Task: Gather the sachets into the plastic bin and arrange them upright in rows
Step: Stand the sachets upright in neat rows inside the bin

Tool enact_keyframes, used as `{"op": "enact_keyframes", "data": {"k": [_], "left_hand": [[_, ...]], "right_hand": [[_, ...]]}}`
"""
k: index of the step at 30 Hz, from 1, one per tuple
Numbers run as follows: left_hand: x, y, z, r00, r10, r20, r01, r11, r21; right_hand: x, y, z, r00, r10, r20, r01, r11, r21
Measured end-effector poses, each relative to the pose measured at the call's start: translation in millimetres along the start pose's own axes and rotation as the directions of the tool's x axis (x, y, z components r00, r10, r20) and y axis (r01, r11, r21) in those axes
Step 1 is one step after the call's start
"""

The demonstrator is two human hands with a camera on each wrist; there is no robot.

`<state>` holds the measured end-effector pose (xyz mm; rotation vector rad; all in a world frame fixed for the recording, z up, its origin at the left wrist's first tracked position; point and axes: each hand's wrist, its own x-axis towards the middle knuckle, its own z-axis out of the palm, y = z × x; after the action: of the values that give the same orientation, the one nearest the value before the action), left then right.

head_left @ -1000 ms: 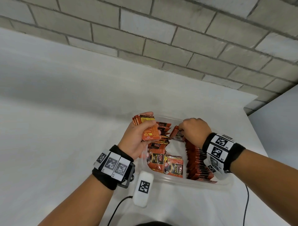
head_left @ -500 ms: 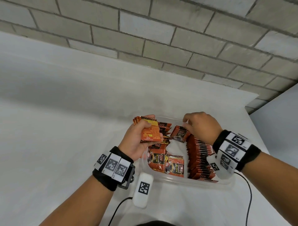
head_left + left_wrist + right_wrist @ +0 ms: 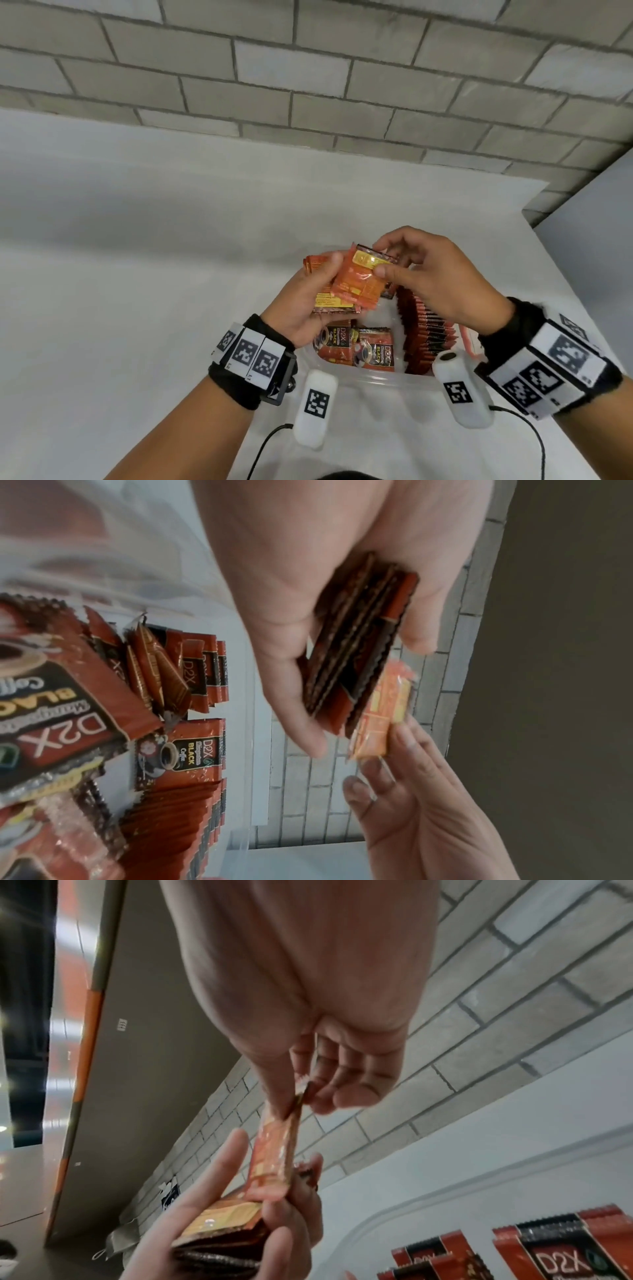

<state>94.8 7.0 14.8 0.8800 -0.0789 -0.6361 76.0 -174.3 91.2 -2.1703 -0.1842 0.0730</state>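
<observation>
My left hand (image 3: 308, 298) grips a stack of orange-red coffee sachets (image 3: 329, 301) above the far left end of the clear plastic bin (image 3: 394, 377). My right hand (image 3: 411, 270) pinches one sachet (image 3: 359, 277) by its top edge and holds it against the front of that stack. The left wrist view shows the stack (image 3: 356, 653) edge-on in my left fingers, with the single sachet (image 3: 383, 712) beside it. The same pinch on the sachet (image 3: 277, 1153) appears in the right wrist view. In the bin, a row of sachets (image 3: 424, 329) stands upright on the right and loose sachets (image 3: 356, 346) lie flat on the left.
The bin sits on a white table (image 3: 137, 308) against a grey block wall (image 3: 308, 68). The table's right edge (image 3: 548, 246) runs close to the bin. Cables (image 3: 270, 442) trail from the wrist cameras toward me.
My right hand lifted a sachet out of the bin and carried it left and up to the stack in my left hand. The left hand stayed nearly still.
</observation>
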Motion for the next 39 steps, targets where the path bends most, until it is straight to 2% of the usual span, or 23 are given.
{"op": "enact_keyframes", "data": {"k": [2, 4, 6, 7, 9, 10, 12, 14, 16, 18, 21, 26, 30, 33, 36, 39], "left_hand": [[3, -1, -3, 1.0, 0.007, -0.004, -0.007, 0.998, -0.058], [5, -1, -5, 1.0, 0.014, 0.005, -0.013, 0.992, -0.128], [4, 1, -1, 0.999, 0.037, -0.004, -0.038, 0.985, -0.171], [4, 3, 0, 0.999, 0.05, -0.018, -0.053, 0.985, -0.166], [4, 6, -1, 0.996, 0.082, -0.045, -0.087, 0.988, -0.126], [4, 8, -2, 0.994, 0.098, -0.055, -0.104, 0.988, -0.11], [5, 10, -5, 0.991, 0.112, -0.079, -0.121, 0.985, -0.123], [6, 11, -7, 0.989, 0.113, -0.093, -0.126, 0.98, -0.151], [6, 12, -8, 0.988, 0.12, -0.101, -0.135, 0.979, -0.156], [6, 12, -7, 0.988, 0.127, -0.088, -0.138, 0.981, -0.134], [4, 11, -5, 0.99, 0.125, -0.067, -0.129, 0.99, -0.054], [5, 9, -1, 0.992, 0.121, -0.039, -0.118, 0.991, 0.068], [6, 9, 2, 0.991, 0.129, -0.044, -0.123, 0.986, 0.116], [6, 10, -1, 0.99, 0.122, -0.071, -0.114, 0.988, 0.107], [5, 13, -10, 0.989, 0.099, -0.112, -0.093, 0.994, 0.058], [3, 10, -18, 0.988, 0.08, -0.131, -0.08, 0.997, 0.0]], "right_hand": [[-5, -1, -2, 0.987, -0.088, -0.131, 0.087, 0.996, -0.012], [-9, -2, 1, 0.961, -0.213, -0.178, 0.208, 0.977, -0.049], [-13, 4, 8, 0.946, -0.316, -0.079, 0.301, 0.941, -0.156], [-15, 9, 11, 0.946, -0.324, -0.002, 0.317, 0.925, -0.211], [-16, 16, 12, 0.953, -0.286, 0.102, 0.303, 0.915, -0.268], [-16, 17, 11, 0.96, -0.262, 0.104, 0.28, 0.926, -0.252], [-16, 15, 11, 0.979, -0.204, 0.028, 0.205, 0.967, -0.153], [-16, 16, 14, 0.995, -0.093, -0.043, 0.091, 0.995, -0.038], [-14, 20, 20, 0.999, 0.011, -0.031, -0.009, 0.999, 0.046], [-13, 24, 25, 0.999, 0.053, -0.003, -0.053, 0.993, 0.103], [-8, 20, 26, 0.998, 0.05, -0.024, -0.046, 0.99, 0.131], [2, 10, 20, 1.0, -0.018, 0.012, 0.018, 1.0, 0.013], [8, 3, 12, 0.994, 0.0, 0.111, 0.0, 1.0, -0.003], [10, 3, -2, 0.98, 0.055, 0.192, -0.041, 0.996, -0.08], [16, 20, -19, 0.988, 0.119, 0.095, -0.096, 0.97, -0.222], [19, 45, -22, 0.991, 0.134, 0.027, -0.107, 0.886, -0.452]]}}
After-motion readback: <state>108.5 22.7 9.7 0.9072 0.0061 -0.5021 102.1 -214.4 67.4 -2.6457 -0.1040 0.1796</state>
